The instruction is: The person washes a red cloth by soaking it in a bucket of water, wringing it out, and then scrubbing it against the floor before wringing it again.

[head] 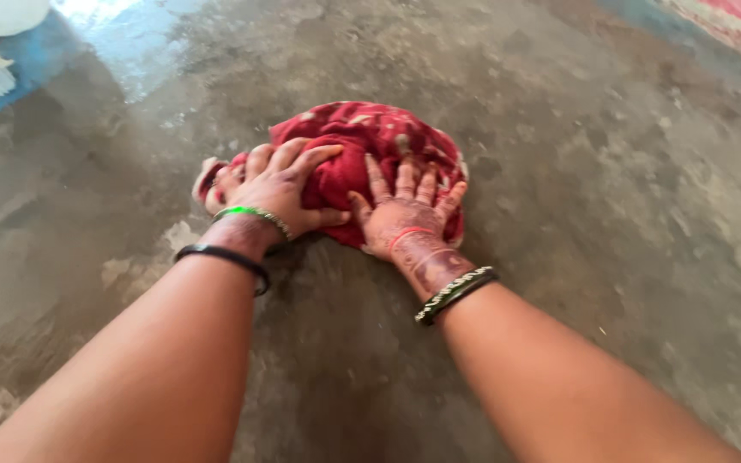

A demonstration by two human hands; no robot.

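- Wet grey concrete floor fills my view, with a blue mat at its upper left corner.
- I see the red cloth bunched in a wad near mid-floor.
- My left hand curls its fingers into the wad.
- My right hand presses flat, fingers spread apart.
- Judging by the soaked floor, the cloth looks mid-scrub; wringing and spreading out remain.
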